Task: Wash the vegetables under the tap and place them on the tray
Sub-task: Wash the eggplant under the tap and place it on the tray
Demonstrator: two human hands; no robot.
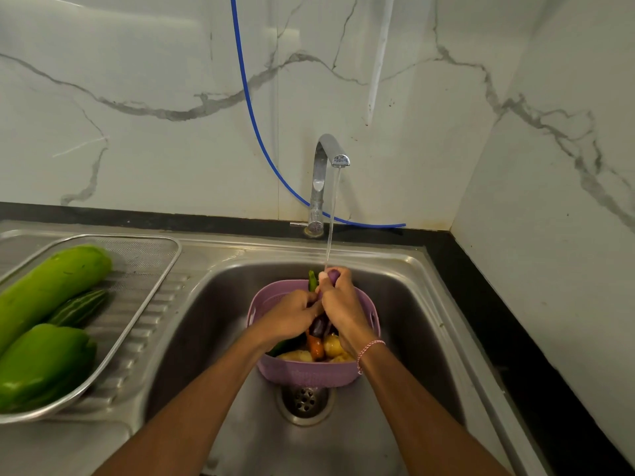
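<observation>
Water runs from the chrome tap (328, 159) onto a purple brinjal (332, 276) that my right hand (340, 304) grips over the pink basket (309, 374) in the sink (213, 324). My left hand (292, 316) holds the same brinjal lower down, near its green stem (312, 280). Inside the basket lie another dark brinjal (319, 325), a carrot (316, 347) and potatoes (332, 345). On the steel mesh tray (144, 255) at the left rest a long pale green gourd (51, 286), a striped cucumber (80, 307) and a green capsicum (41, 365).
The drain (304, 400) sits just in front of the basket. A blue hose (254, 118) hangs down the marble wall behind the tap. Black counter (498, 321) borders the sink on the right, below a marble side wall.
</observation>
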